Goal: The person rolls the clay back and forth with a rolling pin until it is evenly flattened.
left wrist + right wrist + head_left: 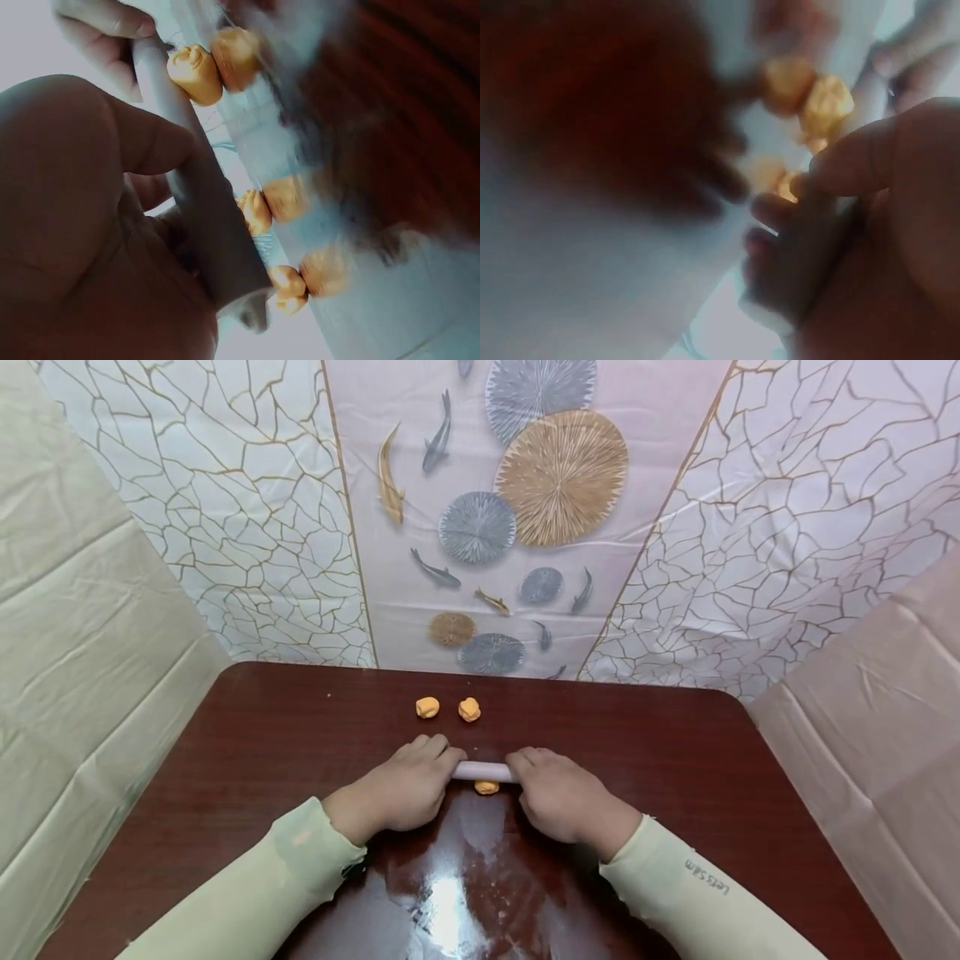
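Note:
A white rolling pin (483,771) lies crosswise between both hands, over a small orange lump of dough (487,787) that shows under its near side. My left hand (420,782) grips the pin's left part, and its thumb (154,142) lies along the pin in the left wrist view. The right part is gripped by my right hand (558,793), with thumb and fingers curled round it in the right wrist view. Beyond the hands sit two more orange lumps, one on the left (427,707) and one on the right (469,709).
The dark red-brown table (285,727) is glossy and carries smears and a bright reflection near its front. Behind it hangs a patterned sheet (480,593) with fish and round leaf shapes. Beige covered panels (97,693) flank both sides.

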The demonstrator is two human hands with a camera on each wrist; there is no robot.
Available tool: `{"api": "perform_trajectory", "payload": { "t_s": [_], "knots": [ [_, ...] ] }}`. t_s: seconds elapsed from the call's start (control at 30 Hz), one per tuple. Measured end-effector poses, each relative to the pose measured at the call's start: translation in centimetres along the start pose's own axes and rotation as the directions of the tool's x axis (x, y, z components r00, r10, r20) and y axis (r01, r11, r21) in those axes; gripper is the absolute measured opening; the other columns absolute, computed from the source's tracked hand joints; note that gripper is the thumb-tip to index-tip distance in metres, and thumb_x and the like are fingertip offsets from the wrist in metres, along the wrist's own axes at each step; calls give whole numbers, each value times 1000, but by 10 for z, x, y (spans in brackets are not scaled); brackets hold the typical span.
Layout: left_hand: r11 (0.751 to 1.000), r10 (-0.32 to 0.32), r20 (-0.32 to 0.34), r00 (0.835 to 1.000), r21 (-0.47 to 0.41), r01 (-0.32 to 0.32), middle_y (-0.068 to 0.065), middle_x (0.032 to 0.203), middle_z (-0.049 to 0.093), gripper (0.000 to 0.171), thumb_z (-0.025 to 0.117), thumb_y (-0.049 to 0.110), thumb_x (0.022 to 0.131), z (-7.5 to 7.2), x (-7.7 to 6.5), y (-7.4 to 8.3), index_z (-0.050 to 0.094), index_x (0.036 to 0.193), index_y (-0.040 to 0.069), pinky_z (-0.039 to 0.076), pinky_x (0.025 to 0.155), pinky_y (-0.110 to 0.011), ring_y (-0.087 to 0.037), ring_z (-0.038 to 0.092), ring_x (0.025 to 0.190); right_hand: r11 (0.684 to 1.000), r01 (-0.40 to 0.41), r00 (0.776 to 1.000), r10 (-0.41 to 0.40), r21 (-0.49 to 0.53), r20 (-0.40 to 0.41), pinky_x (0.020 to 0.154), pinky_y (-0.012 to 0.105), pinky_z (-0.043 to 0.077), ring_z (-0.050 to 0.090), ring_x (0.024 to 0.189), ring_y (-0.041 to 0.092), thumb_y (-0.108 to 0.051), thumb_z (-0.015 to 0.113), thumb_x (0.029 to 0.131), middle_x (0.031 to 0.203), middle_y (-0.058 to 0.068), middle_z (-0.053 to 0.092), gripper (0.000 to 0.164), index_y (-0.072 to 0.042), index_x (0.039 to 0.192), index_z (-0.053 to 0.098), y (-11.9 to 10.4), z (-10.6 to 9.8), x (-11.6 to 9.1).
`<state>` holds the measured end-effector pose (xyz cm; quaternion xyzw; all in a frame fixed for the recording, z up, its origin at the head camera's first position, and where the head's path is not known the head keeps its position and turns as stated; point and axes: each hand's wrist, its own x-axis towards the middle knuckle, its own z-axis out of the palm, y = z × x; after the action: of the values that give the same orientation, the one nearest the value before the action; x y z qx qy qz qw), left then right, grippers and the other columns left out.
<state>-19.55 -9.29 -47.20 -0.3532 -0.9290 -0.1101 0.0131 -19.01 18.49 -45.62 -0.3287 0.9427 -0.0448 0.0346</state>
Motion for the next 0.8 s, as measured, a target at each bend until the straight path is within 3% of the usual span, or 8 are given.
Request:
{"api": "perform_trajectory", "payload": {
  "t_s": [0.1,0.17,0.23,0.33,0.5,0.8],
  "knots": [
    [999,-32,72,997,3,31,-21,156,61,48,53,20,117,2,1,4,56,161,2,51,121,-53,-39,58,146,999,-9,999,10,-35,33,132,57,42,49,161,44,-17,62,111,169,24,55,59,6,164,48,-4,4,-3],
    [998,-61,135,989,6,60,-25,176,44,60,50,28,118,2,2,6,43,171,1,37,135,-56,-43,39,167,999,-17,998,19,-43,57,137,58,35,36,169,46,-25,61,114,178,24,42,69,5,172,38,-6,3,-4],
    [995,-98,193,976,8,98,-22,185,27,70,48,37,119,2,4,7,30,178,3,23,142,-56,-41,21,175,999,-26,996,29,-32,89,139,59,30,26,173,46,-33,59,116,184,22,30,76,2,176,30,-7,3,-4],
    [988,-141,246,959,-20,151,-17,189,16,79,46,46,117,-1,7,7,19,181,7,12,144,-56,-37,8,178,998,-53,988,55,-19,143,140,59,27,17,175,45,-43,57,117,188,18,19,83,-3,180,21,-6,2,-1],
    [976,-165,292,942,-87,198,-16,190,13,83,44,50,115,-4,13,5,16,181,8,9,144,-58,-36,6,178,997,-70,985,74,-32,158,141,58,26,16,176,44,-50,55,116,189,17,15,87,-4,180,18,-4,3,4],
    [979,-164,327,931,-59,193,-16,190,13,86,48,52,114,-2,13,7,15,182,9,11,144,-57,-37,7,178,996,-79,979,85,-38,186,140,58,26,15,176,42,-56,55,115,190,15,13,92,-6,181,15,-4,8,5]
  ]
}}
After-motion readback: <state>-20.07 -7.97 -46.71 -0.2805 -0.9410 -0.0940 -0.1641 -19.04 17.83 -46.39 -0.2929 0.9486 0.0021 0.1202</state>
